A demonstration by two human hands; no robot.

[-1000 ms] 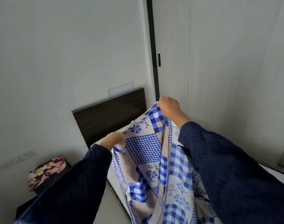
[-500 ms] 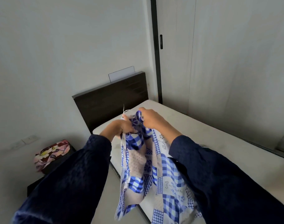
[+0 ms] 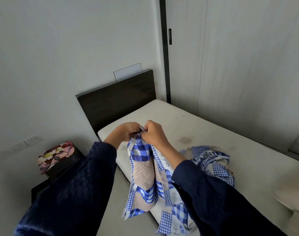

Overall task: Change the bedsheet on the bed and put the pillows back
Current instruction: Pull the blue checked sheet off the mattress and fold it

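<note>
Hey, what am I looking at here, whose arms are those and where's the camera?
No machine here: the camera sits on a person's head and looks down, so the dark-sleeved arms are their own. The left hand and right hand together pinch an edge of a blue checked sheet, which hangs down and trails across the bare mattress. Behind stands a dark headboard. On the left a floral bundle, perhaps a pillow, lies on a dark side table.

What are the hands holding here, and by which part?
Both the left hand and right hand pinch the blue checked bedsheet at its bunched top edge.
</note>
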